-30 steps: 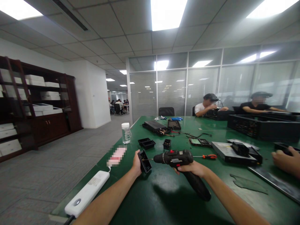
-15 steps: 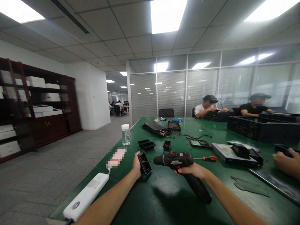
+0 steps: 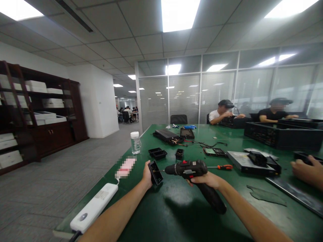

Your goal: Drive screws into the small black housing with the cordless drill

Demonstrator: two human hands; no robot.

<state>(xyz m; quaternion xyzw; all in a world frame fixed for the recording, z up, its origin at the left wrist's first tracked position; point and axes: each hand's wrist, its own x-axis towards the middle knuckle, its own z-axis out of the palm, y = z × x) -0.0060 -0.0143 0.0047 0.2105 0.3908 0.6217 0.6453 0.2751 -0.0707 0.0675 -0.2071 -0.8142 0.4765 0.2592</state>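
My left hand [image 3: 147, 175] is closed on a small black plastic box [image 3: 156, 174], tilted so that its hollow side faces right. In my right hand [image 3: 205, 179] is a black cordless drill [image 3: 188, 168] with red details, held level and pointing left. Its thin bit reaches to the opening of the box; whether the tip touches anything inside is too small to tell. Just beyond, two similar black boxes [image 3: 157, 153] lie together on the green table [image 3: 176, 215]. Another small black box [image 3: 179, 154] stands to their right with small bits inside.
A white power strip [image 3: 94, 206] and a clear bottle [image 3: 135, 143] line the left edge. An orange-handled screwdriver [image 3: 224, 167], a glass shard [image 3: 266, 195] and a metal-cased device [image 3: 242, 163] lie to the right. Another person's hand [image 3: 306, 169] is at the far right.
The view has shifted slightly. My hands keep nearly the same pose, with the drill still pointed into the black box.
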